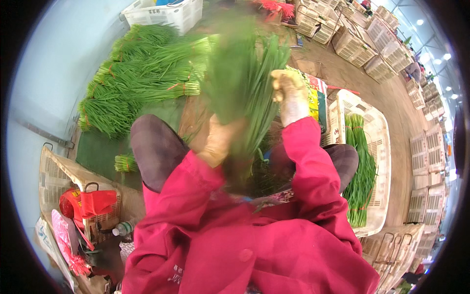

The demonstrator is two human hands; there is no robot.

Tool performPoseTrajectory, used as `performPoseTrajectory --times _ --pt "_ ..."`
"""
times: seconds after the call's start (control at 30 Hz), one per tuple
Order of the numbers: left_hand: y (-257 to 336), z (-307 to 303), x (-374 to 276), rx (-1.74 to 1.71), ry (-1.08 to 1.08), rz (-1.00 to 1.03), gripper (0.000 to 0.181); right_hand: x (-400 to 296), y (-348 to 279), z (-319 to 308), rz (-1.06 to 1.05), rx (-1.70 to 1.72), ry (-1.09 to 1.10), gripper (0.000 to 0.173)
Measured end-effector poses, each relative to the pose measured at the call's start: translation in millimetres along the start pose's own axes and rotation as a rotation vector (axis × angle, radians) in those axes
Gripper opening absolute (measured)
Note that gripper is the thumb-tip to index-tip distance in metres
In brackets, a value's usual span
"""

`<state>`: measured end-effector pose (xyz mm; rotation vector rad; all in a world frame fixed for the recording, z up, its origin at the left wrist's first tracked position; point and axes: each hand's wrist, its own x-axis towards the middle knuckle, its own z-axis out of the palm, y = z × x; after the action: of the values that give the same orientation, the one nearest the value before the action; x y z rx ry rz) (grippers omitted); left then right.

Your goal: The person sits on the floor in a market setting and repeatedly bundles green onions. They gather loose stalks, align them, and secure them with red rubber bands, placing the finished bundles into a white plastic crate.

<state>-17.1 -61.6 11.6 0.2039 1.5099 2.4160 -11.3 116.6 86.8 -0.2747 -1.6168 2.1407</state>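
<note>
My left hand (218, 141), in a yellowish glove, grips a bunch of long green leafy stalks (235, 73), probably garlic chives, which is blurred by motion. My right hand (292, 90), gloved and stained, has its fingers curled beside the right edge of the leaves; whether it holds any of them cannot be told. Left of the bunch, several tied bundles of the same greens (147, 70) lie heaped with pale cut ends. A small tied bundle (125, 162) lies near my left knee. More tied bundles (358, 165) lie in a white plastic crate (383, 147) at my right.
A white crate (165, 14) stands behind the heap, and another crate (58, 165) with red material is at lower left, near a plastic bottle (123, 228). A printed sack (317, 99) lies beyond my right hand. Stacked crates (352, 40) line the right side.
</note>
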Motion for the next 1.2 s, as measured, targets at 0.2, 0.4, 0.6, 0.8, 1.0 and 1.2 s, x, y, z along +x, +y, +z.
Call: performPoseTrajectory --times 0.2,0.4,0.6,0.8,1.0,1.2 --pt "-4 8 -3 0.011 0.018 0.006 0.045 -11 -8 -3 -0.387 -0.323 0.060 0.016" --pt "-49 -13 8 0.136 -0.003 0.173 0.057 -49 -47 84 -0.695 -1.037 -0.209 0.038" --pt "-11 13 -11 0.154 -0.072 0.078 0.060 -16 -28 96 -0.742 -1.238 -0.163 0.030" --pt "-25 10 -8 0.163 -0.076 0.171 0.046 -33 -41 96 -0.182 -0.696 -0.286 0.010" --pt "-14 4 1 -0.157 -0.092 0.030 0.045 -68 -30 97 -0.075 -0.234 -0.448 0.016" --pt "19 2 -4 0.036 -0.003 0.134 0.044 -106 -65 84 0.108 -0.093 -1.205 0.015"
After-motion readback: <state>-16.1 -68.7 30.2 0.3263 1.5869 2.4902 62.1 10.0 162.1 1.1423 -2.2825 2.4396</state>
